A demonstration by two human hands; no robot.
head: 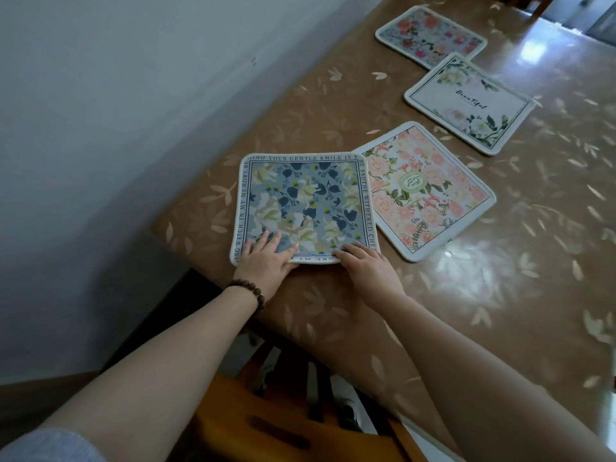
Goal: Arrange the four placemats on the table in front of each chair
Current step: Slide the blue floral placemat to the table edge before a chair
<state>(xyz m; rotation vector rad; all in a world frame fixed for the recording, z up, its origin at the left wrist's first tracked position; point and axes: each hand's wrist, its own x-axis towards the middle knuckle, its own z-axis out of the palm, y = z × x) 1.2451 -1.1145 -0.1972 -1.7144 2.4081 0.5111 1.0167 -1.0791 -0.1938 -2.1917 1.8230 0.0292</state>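
Fingers of the left hand (263, 258) lie spread and flat on the near left corner of the blue placemat (305, 205), thumb at its near edge; whether the edge is pinched cannot be told. Right hand (365, 266) rests likewise on the near right corner, fingers extended, gripping nothing visibly. Bead bracelet (248, 291) circles the left wrist. Blue placemat lies flat near the table's (500, 295) near end, its right edge overlapping the pink placemat (430, 191). Farther along lie the white placemat (470, 103) and the red-flowered placemat (431, 36), touching at a corner. Wooden chair (283, 425) stands below the table edge.
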